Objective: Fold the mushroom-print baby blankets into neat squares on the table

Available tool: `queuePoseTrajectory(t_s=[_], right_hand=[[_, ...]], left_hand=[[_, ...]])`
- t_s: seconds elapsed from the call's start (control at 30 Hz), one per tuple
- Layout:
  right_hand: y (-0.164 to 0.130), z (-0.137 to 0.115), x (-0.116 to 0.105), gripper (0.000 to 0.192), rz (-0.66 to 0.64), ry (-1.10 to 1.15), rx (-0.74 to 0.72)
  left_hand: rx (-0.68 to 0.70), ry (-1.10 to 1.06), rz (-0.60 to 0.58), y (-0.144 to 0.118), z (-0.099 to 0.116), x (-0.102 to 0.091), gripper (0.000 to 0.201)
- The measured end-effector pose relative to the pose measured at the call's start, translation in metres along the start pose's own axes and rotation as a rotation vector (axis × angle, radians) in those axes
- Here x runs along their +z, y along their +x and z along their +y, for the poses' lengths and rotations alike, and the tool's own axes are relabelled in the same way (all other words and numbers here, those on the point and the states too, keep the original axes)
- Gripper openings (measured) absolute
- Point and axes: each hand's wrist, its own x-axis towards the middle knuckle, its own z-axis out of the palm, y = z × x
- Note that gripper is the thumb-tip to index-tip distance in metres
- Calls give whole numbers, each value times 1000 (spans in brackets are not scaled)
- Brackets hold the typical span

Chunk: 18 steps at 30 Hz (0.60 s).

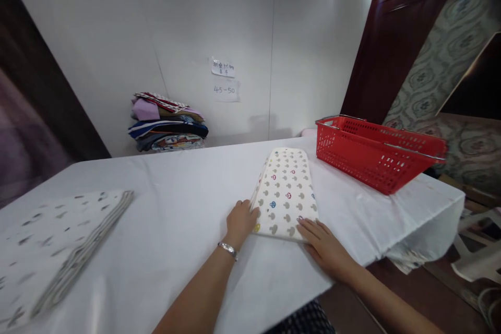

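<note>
A folded white cloth printed with small grey, red, blue and yellow mushrooms lies lengthwise on the table in front of me. My left hand, with a silver bracelet at the wrist, is at its near left edge; the fingers are curled against the edge and the thumb rests on the cloth. At the near right corner, my right hand lies with its fingers stretched out over the fabric. To the left is another folded white cloth with dark leaf-like marks, its layered edge facing right and away from both hands.
A red plastic basket with metal handles stands at the table's right side. Several folded garments are piled against the back wall, left of two paper notes. The white-covered table ends at the right above a white stool.
</note>
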Motion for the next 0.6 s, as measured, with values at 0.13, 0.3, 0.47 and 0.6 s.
queuePoseTrajectory(t_s=[0.13,0.3,0.47,0.6], right_hand=[[1,2,6,48,62,-13,-18],[6,0,6,48,129,-13,-27],[32,-36,7,45,79,-14,-25],[59,-96,12,37,-15,86,-135]], left_hand=[[-86,-58,-103,-5,-2,-7,33],[-95,-128,-82,-8,-5,-12,34],[-127,-150,45,15,-23,-29,28],[-208,-182,164,34,-66,-52,29]])
